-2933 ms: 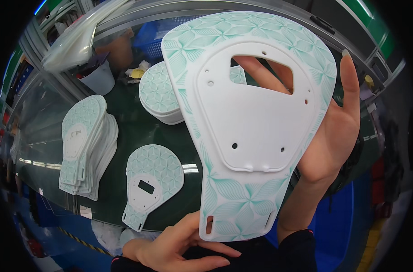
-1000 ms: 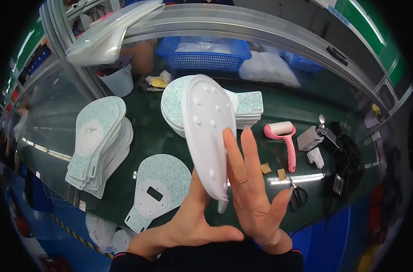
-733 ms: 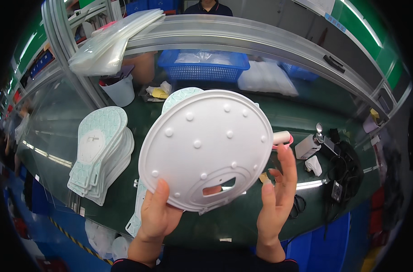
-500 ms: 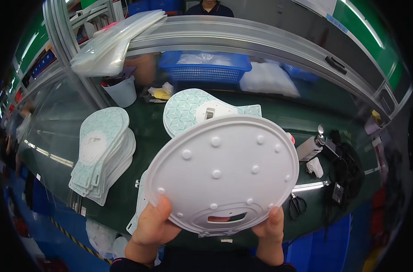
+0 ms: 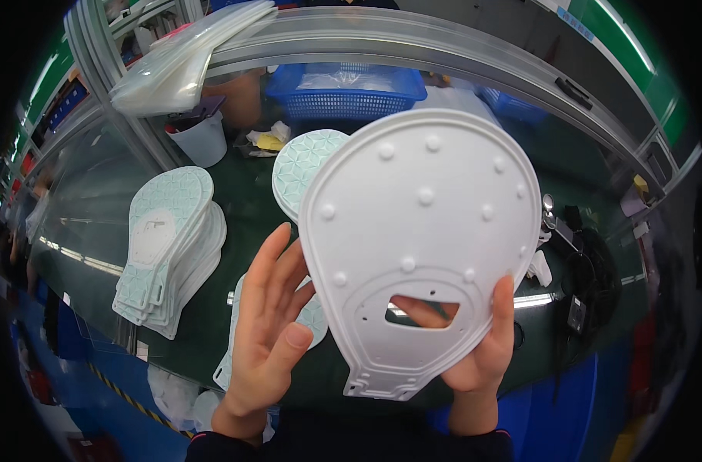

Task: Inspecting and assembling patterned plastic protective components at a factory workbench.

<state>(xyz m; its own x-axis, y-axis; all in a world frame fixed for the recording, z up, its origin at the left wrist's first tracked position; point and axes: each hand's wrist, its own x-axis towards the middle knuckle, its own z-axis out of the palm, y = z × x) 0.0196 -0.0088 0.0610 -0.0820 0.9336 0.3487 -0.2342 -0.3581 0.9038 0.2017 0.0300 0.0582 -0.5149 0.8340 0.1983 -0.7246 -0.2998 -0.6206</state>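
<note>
My right hand grips the lower right edge of a white paddle-shaped plastic panel, tilted up above the table. Its face carries several round bumps and a rectangular cutout, through which part of the right hand shows. Beside the panel's left edge, my left hand is open, fingers spread, with nothing in it. Below that hand lies a green-patterned panel, mostly covered. Behind the held panel, another green-patterned panel is partly hidden. A stack of similar panels lies at the left.
At the back stand a blue basket, a pale bin and a metal frame rail. Clear plastic bags hang over the rail at the left. Crumpled tissue and a dark cable bundle lie at the right.
My left hand has let go of the panel and moved left, opening. The panel has turned more upright and shifted up and right, held by the right hand alone.
</note>
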